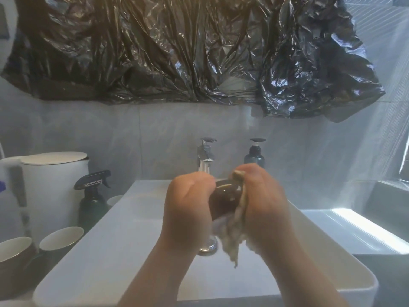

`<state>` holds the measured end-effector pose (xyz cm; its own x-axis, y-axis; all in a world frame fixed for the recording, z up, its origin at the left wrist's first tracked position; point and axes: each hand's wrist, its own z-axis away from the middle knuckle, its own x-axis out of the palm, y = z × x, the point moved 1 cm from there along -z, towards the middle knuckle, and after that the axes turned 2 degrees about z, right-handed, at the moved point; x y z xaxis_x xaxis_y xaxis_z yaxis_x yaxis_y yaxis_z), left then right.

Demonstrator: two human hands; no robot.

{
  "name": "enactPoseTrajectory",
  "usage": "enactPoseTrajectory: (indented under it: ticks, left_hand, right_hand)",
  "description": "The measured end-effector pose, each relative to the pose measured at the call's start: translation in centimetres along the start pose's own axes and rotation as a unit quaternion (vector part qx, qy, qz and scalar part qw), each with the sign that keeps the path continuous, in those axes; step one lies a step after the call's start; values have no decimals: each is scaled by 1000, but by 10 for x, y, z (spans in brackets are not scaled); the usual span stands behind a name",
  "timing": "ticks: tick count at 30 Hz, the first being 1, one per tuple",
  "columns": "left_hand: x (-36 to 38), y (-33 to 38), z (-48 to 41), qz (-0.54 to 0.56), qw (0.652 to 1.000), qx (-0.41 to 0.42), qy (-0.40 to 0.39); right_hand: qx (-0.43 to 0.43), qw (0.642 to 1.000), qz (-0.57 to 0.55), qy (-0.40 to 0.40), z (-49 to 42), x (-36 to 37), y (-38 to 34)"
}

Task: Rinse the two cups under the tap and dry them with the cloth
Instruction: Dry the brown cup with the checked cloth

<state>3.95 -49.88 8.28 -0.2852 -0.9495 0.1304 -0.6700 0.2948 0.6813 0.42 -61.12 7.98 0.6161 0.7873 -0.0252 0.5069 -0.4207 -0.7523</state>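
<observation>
A white rectangular basin [106, 258] with smooth glossy walls and rounded corners fills the lower view; a chrome drain [208, 247] sits at its floor. Behind the basin rises a pale grey tiled wall [88, 134], its upper part hung with crinkled black plastic sheeting [177, 52]. A chrome tap [205, 156] stands at the basin's back rim, a dark pump bottle [254, 155] just beside it. Above the basin's middle, the left hand [188, 209] is closed around a dark glossy cup [223, 200], while the right hand [263, 204] clutches a rumpled beige cloth [234, 231] pressed to it. Left of the basin stand two more cream-lined cups [60, 239], a dark spray bottle [93, 196] and a white lidded container [57, 180].
</observation>
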Motion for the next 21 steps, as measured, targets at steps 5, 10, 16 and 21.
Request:
enactPoseTrajectory:
  ticks: [5, 10, 16, 21]
  left_hand:
    - [3, -9, -3, 203, 968, -132, 72]
    - [-4, -11, -10, 279, 940, -176, 89]
    - [-6, -1, -8, 10, 1000, -10, -12]
    - [-1, -5, -4, -60, 997, -7, -39]
  right_hand:
    - [190, 925, -321, -69, -4, -1, -1]
    - [220, 879, -419, -59, 5, 0, -6]
    - [75, 985, -149, -52, -1, -3, 6]
    - [-43, 997, 29, -54, -1, -3, 4]
